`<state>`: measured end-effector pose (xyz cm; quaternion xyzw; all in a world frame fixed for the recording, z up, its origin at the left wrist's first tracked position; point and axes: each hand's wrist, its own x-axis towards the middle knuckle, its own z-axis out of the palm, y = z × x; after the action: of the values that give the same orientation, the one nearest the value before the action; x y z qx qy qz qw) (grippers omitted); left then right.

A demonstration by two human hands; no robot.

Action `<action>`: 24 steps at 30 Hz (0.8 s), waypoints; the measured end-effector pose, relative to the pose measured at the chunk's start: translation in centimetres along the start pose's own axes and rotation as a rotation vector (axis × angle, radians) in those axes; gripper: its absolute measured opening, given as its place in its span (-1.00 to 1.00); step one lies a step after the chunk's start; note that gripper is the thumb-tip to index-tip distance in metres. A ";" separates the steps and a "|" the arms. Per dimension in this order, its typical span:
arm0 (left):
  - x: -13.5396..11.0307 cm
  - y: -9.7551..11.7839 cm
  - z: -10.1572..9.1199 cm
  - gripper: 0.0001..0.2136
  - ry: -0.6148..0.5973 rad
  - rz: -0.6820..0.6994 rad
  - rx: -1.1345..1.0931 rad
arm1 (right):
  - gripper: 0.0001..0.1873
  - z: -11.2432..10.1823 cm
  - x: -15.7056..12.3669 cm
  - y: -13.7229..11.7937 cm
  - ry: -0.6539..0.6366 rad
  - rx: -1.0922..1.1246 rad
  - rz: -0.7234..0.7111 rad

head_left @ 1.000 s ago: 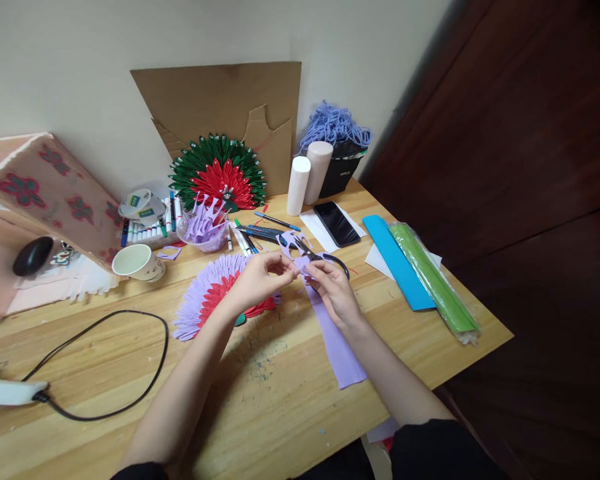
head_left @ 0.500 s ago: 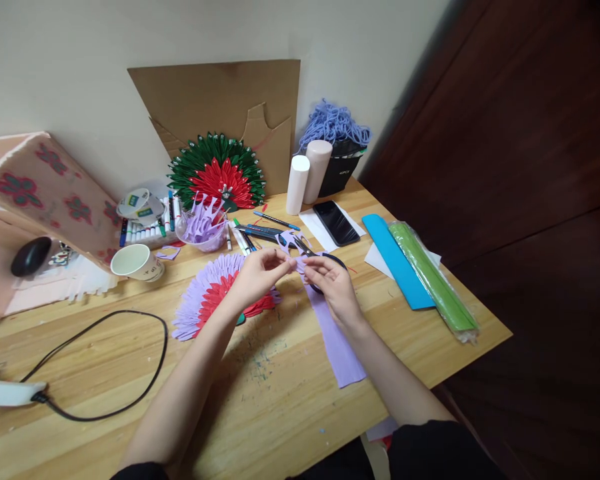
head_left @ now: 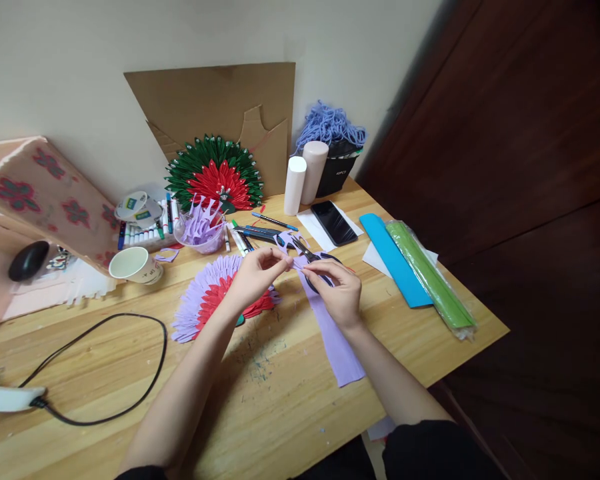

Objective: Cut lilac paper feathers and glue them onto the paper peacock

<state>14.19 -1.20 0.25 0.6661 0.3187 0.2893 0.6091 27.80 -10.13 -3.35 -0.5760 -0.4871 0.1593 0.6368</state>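
Observation:
A small purple crepe paper petal (head_left: 297, 264) is pinched between the fingertips of both hands. My left hand (head_left: 261, 275) closes on its left end, and my right hand (head_left: 339, 288) grips the right end with thumb and fingers. Under and behind my right hand lie scissors (head_left: 306, 249) with dark handles, partly hidden by it. A long purple crepe paper strip (head_left: 333, 340) runs on the table below my right wrist. Left of my left hand, partly covered by the forearm, lies a fan of purple and red paper petals (head_left: 200, 293).
A clear bowl (head_left: 200, 241) of purple scraps and a paper cup (head_left: 136, 265) stand to the left. Behind are a green-red petal fan (head_left: 215, 170), cardboard and two bottles. A phone (head_left: 334, 223) and green paper roll (head_left: 427, 273) lie right; a black cable (head_left: 165, 340) loops left.
My right hand has turned slightly and its fingers have shifted on the petal, which shows more between the hands. The whole view has moved a little.

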 end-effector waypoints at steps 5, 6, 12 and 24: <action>-0.1 0.2 0.1 -0.79 0.025 0.021 -0.002 | -0.95 -0.2 0.0 -0.2 0.020 -0.121 -0.072; -0.2 0.3 0.1 -0.79 0.032 0.026 -0.002 | -0.95 -0.2 0.0 -0.2 0.027 -0.140 -0.087; -0.2 0.4 0.3 -0.80 0.056 0.042 0.004 | -0.94 -0.2 -0.3 -0.1 0.043 -0.212 -0.149; -0.2 0.4 0.2 -0.81 0.066 0.028 -0.004 | -0.94 -0.2 -0.3 0.0 0.031 -0.192 -0.158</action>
<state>14.22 -1.49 0.58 0.6595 0.3286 0.3203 0.5954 27.84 -10.48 -3.42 -0.5967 -0.5341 0.0524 0.5966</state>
